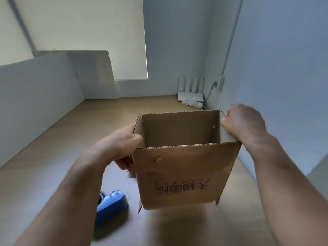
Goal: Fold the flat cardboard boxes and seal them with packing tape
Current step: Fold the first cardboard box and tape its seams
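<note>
Left grip (122, 144), right grip (246, 123), clasping box (184, 167) (opened)

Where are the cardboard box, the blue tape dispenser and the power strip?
cardboard box (186, 166): head view, printed near wall.
blue tape dispenser (112, 205): head view, blue body.
power strip (192, 103): head view, white casing.

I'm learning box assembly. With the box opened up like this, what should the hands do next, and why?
Probably fold the two side flaps inward. The cardboard box is squared open, its upper flaps upright, the left hand and right hand each grip a side flap, and the blue tape dispenser lies untouched.
</note>
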`<state>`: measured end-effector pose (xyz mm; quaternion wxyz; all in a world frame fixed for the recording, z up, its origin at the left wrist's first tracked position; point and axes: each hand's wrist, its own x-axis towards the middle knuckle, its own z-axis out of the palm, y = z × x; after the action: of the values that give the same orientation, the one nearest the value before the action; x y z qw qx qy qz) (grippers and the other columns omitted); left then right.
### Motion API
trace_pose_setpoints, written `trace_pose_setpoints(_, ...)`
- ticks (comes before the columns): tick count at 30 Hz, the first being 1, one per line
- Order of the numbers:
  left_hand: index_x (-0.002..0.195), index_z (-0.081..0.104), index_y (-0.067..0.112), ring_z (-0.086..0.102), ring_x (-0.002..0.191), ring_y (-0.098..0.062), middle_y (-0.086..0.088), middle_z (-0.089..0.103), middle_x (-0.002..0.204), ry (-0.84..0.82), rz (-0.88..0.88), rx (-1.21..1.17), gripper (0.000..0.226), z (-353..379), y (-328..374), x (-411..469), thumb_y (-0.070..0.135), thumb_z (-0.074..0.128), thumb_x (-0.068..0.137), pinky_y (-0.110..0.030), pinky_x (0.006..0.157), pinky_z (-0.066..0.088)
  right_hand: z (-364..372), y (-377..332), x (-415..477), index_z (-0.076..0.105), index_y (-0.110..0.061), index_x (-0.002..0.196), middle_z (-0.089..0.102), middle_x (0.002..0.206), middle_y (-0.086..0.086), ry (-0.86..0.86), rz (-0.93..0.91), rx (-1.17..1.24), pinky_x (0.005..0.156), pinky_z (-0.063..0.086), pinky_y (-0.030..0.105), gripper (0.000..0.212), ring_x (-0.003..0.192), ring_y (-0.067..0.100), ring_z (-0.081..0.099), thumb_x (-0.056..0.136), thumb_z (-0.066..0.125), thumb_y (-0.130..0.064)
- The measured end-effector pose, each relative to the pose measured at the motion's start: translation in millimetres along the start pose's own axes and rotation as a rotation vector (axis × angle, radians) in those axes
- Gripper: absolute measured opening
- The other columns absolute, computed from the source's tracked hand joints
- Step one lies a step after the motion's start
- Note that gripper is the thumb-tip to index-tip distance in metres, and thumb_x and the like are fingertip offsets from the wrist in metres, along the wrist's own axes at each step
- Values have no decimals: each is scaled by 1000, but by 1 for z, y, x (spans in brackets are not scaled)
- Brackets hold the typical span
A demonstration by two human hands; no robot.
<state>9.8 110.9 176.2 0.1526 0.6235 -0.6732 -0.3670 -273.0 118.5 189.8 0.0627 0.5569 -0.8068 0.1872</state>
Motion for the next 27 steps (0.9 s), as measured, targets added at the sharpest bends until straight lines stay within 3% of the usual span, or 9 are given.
trace_pose_setpoints(5, 131, 28, 15, 66, 55, -28, -21, 67, 86, 26, -59, 5, 33, 46, -19, 26, 16, 32, 98, -31, 43, 51, 48, 11, -8, 58, -9, 89, 55, 78, 9, -105, -55, 2, 58, 35, 27, 10, 71, 27, 50, 90, 48, -9)
trace_pose_setpoints(9, 145, 21, 29, 66, 68, -17, -3, 60, 104, 136, 77, -159, 66, 65, -41, 27, 58, 43, 89, -26, 48, 52, 71, 21, -2, 57, -8, 95, 63, 94, 15, -125, -36, 81, 66, 37, 30, 12, 80, 31, 51, 93, 47, -16)
trace_pose_setpoints(12, 137, 26, 49, 62, 84, -12, 5, 46, 124, 207, 187, -274, 75, 69, -54, 17, 75, 52, 72, -16, 52, 48, 78, 25, 2, 54, -11, 95, 59, 88, 8, -107, 33, 233, 66, 38, 30, 8, 78, 27, 50, 92, 51, -16)
trace_pose_setpoints(15, 122, 28, 68, 59, 107, -17, 13, 47, 130, 268, 251, -199, 74, 75, -72, 16, 88, 54, 55, -33, 82, 54, 84, 27, -3, 53, -16, 90, 55, 82, -2, -86, 61, 434, 60, 37, 29, 9, 78, 21, 51, 89, 60, -22)
trace_pose_setpoints(17, 133, 28, 58, 57, 104, -15, 12, 47, 129, 302, 260, -159, 84, 76, -78, 18, 85, 52, 57, -32, 88, 50, 84, 31, -4, 57, -17, 93, 57, 85, -4, -150, 22, 611, 63, 42, 28, 14, 83, 21, 56, 89, 62, -30)
trace_pose_setpoints(19, 144, 25, 45, 53, 100, -5, 13, 42, 123, 338, 237, -87, 96, 74, -79, 20, 82, 46, 57, -28, 86, 44, 78, 38, -8, 62, -22, 112, 61, 106, -9, -333, -27, 813, 75, 50, 29, 32, 97, 16, 58, 89, 60, -44)
trace_pose_setpoints(21, 146, 20, 41, 48, 94, 2, 17, 36, 120, 364, 229, -42, 102, 75, -79, 19, 82, 44, 56, -25, 85, 39, 74, 45, -18, 46, -35, 137, 45, 124, -17, -529, -88, 927, 94, 48, 34, 60, 116, 6, 47, 83, 60, -56)
trace_pose_setpoints(24, 142, 29, 43, 36, 103, 11, 23, 35, 122, 442, 238, -153, 89, 84, -80, 17, 77, 44, 61, -23, 91, 33, 78, 49, -33, 37, -39, 142, 41, 133, -16, -576, -107, 1021, 107, 42, 41, 67, 124, 0, 39, 80, 58, -50)
trace_pose_setpoints(27, 105, 54, 47, 43, 105, 3, 23, 46, 107, 527, 276, -242, 41, 90, -73, 18, 65, 43, 71, -15, 83, 37, 76, 45, -32, 40, -37, 141, 46, 142, -1, -468, -83, 897, 102, 46, 44, 51, 121, 8, 47, 93, 57, -33)
